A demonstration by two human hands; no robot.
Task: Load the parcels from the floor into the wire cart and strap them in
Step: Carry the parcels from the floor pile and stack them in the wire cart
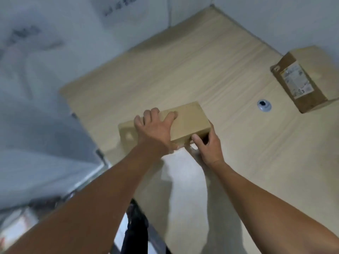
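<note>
A small plain cardboard parcel lies on the pale wood floor at the middle of the head view. My left hand lies flat over its top, fingers spread and curled over the far edge. My right hand grips its near right corner, thumb on the front face. A second brown parcel with a white printed label stands at the far right, apart from both hands. The wire cart itself cannot be made out clearly.
White walls meet in a corner at the top. A blurred grey-white bulk with a metal edge fills the left side. A round silver floor fitting sits between the two parcels. A dark strap-like object hangs near my body.
</note>
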